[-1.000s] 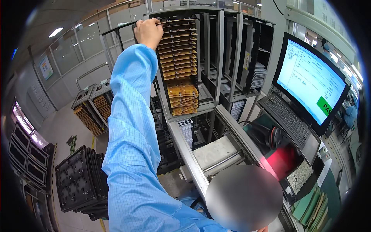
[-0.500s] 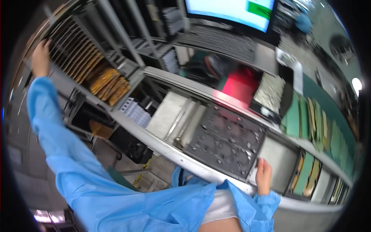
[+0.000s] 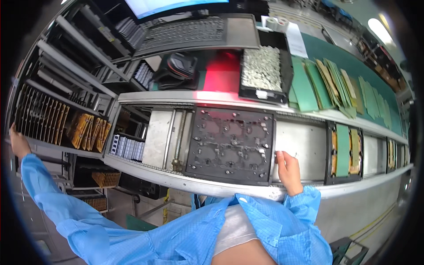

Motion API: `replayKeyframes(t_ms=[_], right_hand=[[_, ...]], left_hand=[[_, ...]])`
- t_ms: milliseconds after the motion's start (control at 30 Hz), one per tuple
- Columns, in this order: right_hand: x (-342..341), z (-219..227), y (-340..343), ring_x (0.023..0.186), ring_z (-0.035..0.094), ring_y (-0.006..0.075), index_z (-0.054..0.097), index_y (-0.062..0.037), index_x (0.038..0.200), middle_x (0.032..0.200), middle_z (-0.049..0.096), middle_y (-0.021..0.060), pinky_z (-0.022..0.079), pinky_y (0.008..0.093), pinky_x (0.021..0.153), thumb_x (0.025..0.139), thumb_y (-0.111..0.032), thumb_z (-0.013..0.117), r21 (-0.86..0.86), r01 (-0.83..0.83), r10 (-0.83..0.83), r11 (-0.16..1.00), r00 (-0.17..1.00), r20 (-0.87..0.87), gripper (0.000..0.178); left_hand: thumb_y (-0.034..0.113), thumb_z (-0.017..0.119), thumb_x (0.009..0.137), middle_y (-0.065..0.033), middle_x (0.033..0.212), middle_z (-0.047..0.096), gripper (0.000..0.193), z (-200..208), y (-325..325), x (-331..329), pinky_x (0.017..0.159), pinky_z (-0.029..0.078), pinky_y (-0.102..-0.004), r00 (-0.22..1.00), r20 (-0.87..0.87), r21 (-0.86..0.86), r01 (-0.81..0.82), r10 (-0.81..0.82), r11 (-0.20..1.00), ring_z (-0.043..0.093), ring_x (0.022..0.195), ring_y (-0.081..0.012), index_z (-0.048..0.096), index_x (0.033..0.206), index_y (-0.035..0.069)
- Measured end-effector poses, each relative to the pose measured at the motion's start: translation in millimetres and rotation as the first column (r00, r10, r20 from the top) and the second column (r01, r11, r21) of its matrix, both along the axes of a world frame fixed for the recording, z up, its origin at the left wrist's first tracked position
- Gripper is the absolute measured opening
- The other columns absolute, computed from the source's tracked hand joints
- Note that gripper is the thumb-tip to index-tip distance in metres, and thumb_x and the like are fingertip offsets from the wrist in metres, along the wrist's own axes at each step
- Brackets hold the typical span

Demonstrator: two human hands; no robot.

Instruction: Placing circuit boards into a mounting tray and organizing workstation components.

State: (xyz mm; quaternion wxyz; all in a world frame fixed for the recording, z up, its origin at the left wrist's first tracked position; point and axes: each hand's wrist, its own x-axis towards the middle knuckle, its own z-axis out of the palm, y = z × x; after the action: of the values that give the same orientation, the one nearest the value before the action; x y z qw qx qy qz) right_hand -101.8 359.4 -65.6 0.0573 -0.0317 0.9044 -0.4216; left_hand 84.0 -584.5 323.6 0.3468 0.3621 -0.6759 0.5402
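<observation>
Single view: left fisheye of the pair on my head, pitched down and forward. My blue jacket [image 3: 150,243] fills the bottom edge, near; conveyor [image 3: 203,183] spans mid-frame, bowed by the lens; monitor [image 3: 170,6], farther off, is cropped at top.

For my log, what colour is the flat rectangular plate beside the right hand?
The flat rectangular plate is dark grey-black; head view shows it best.

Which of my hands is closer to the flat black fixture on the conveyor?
Right. Your right hand is at the right edge of the black fixture; your left hand is well away to its left, by the outer end of the orange-brown boards.
</observation>
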Motion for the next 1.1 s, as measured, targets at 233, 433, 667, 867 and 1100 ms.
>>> replayKeyframes(t_ms=[233,433,667,867,1100], right_hand=[[2.8,13.7,-23.5,0.061,0.051,0.0295,0.059,0.0031,0.083,0.066,0.056,0.0194,0.041,0.0424,0.058,0.105,-0.028,0.048,-0.028,-0.060,0.059,0.998,0.998,-0.035,0.040],[9.4,-4.9,5.6,0.067,0.054,0.0172,0.062,0.0051,0.088,0.069,0.060,0.0114,0.043,0.0359,0.062,0.106,-0.029,0.045,-0.012,-0.028,0.028,1.000,1.000,0.009,0.043],[5.3,-4.1,-3.4,0.070,0.054,0.0147,0.065,0.0059,0.097,0.071,0.059,0.0074,0.045,0.0323,0.066,0.107,-0.030,0.045,-0.142,0.022,-0.032,0.990,0.997,-0.070,0.042],[3.9,21.4,-1.3,0.093,0.062,0.0177,0.062,0.0044,0.124,0.096,0.067,0.0100,0.049,0.0319,0.088,0.108,-0.027,0.046,-0.354,0.104,-0.206,0.930,0.941,-0.266,0.039],[-14.1,119.3,-40.5,0.116,0.061,0.0331,0.036,0.0080,0.146,0.137,0.054,0.0238,0.052,0.0405,0.093,0.101,-0.064,0.036,-0.881,-0.252,0.515,0.400,0.857,-0.012,0.085]], left_hand=[[0.021,0.052,0.101,-0.0129,0.115,0.071,0.031,28.3,88.8,2.1,0.090,0.053,-0.0413,0.948,-0.195,0.380,0.310,-0.252,0.872,0.067,0.107,-0.0324,0.066,0.128,0.015],[0.007,0.054,0.086,-0.0128,0.108,0.071,0.028,-27.1,189.8,-78.5,0.085,0.055,-0.0449,0.894,-0.292,0.194,0.402,-0.339,0.895,0.069,0.097,-0.0330,0.071,0.108,0.015],[0.003,0.060,0.083,-0.0041,0.099,0.074,0.030,-19.0,288.2,-32.5,0.072,0.058,-0.0358,0.881,-0.112,-0.105,0.450,-0.460,0.887,0.071,0.087,-0.0248,0.071,0.107,0.017],[-0.011,0.055,0.076,-0.0199,0.114,0.070,0.045,-64.1,472.5,-30.2,0.094,0.055,-0.0434,0.530,-0.084,-0.041,0.844,-0.844,0.535,0.069,0.108,-0.0352,0.066,0.118,-0.001],[0.005,0.068,0.080,-0.0212,0.114,0.069,0.027,-176.5,535.0,-80.7,0.092,0.059,-0.0490,-0.351,-0.121,0.642,0.686,-0.929,-0.343,0.066,0.110,-0.0432,0.070,0.105,-0.006]])
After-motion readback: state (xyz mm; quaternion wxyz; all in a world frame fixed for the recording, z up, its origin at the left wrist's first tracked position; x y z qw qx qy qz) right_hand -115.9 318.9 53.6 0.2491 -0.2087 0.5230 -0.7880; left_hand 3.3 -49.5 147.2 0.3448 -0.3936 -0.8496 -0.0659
